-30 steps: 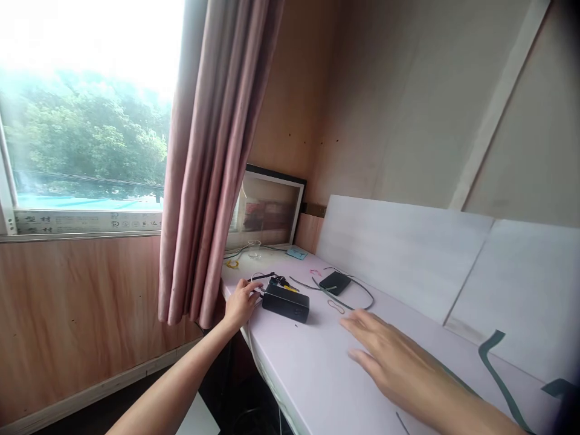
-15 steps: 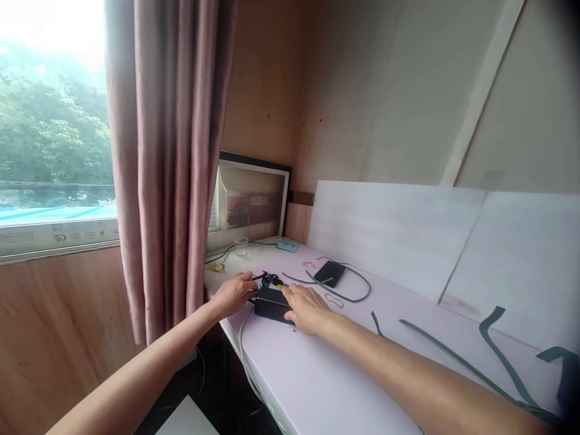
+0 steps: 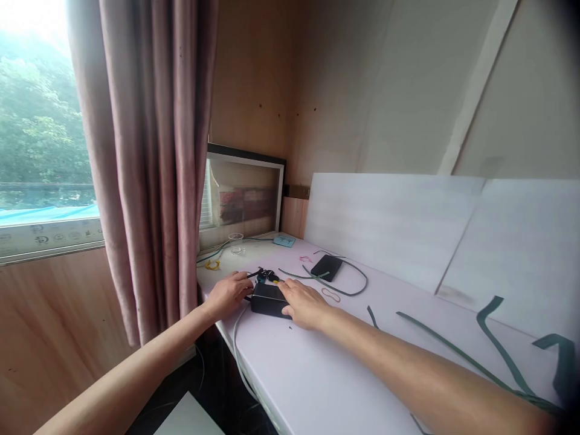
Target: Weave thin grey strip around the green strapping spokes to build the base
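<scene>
A black power adapter (image 3: 267, 302), a rectangular block, lies near the table's left edge. My right hand (image 3: 304, 303) grips its right end, fingers over the top and thumb along the near side. At the other end, my left hand (image 3: 229, 296) is closed, with short stretches of black cable (image 3: 254, 275) showing at its fingertips. How the cable joins the adapter is partly hidden by the fingers. Just behind the block sits a small dark bundle (image 3: 267, 275) with a yellow bit, too small to name.
A black phone (image 3: 326, 267), a rubber band (image 3: 330, 295) and dark green straps (image 3: 453, 347) lie on the white table (image 3: 317, 380). A clear cup (image 3: 235, 243) and a blue card (image 3: 284, 241) stand farther back. A grey cord (image 3: 236, 344) hangs over the left edge.
The view has turned slightly to the right and down. Both hands keep nearly the same places at the adapter, which has hardly moved on the table.
</scene>
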The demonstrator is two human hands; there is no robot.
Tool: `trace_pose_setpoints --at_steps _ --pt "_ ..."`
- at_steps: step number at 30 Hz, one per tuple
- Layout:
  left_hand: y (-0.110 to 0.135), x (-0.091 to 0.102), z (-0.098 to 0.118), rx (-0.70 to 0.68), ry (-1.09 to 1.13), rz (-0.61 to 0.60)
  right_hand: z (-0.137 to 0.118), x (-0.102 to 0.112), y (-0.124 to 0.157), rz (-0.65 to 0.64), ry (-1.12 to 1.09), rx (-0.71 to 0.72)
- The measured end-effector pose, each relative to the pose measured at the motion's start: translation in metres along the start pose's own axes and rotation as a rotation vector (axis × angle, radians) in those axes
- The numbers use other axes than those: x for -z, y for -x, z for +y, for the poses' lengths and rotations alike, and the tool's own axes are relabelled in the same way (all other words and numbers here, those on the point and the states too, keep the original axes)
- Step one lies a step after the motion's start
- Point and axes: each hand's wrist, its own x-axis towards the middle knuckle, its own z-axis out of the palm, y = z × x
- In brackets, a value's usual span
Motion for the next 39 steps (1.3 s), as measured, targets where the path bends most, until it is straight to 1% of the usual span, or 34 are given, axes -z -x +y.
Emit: trace_pose_setpoints --at_steps 2,5,8,11,17,24,29,31,34,39 --pt "0.003 -0.001 0.010 0.008 -0.020 0.024 0.010 0.000 0.001 -0.012 -0.019 0.006" --pt "0.007 0.000 0.026 -0.017 -0.039 0.054 0.027 0.000 0.005 -0.042 -0.044 0.032" --pt "0.011 0.002 0.036 -0.045 -0.004 0.068 0.038 0.000 0.009 -0.045 -0.078 0.072" --pt "0.012 0.003 0.038 -0.048 0.060 0.069 0.042 0.000 0.010 -0.035 -0.103 0.108" --pt "0.016 -0.002 0.034 -0.034 0.115 0.078 0.044 -0.002 0.008 -0.033 -0.096 0.139" --pt "0.019 -0.001 0.035 -0.004 0.127 0.081 0.040 0.003 0.010 -0.061 -0.025 0.127" --pt "0.010 0.001 0.037 -0.042 0.035 0.033 0.029 0.007 0.005 -0.067 0.051 0.134" --pt "0.006 0.001 0.037 -0.064 0.002 0.014 0.022 0.004 0.002 -0.058 0.056 0.152" --pt "0.002 0.001 0.036 -0.096 -0.030 -0.008 0.013 -0.005 -0.003 -0.029 0.039 0.139" --pt "-0.001 -0.001 0.036 -0.145 -0.109 -0.023 0.010 -0.016 -0.006 0.022 0.037 0.138"
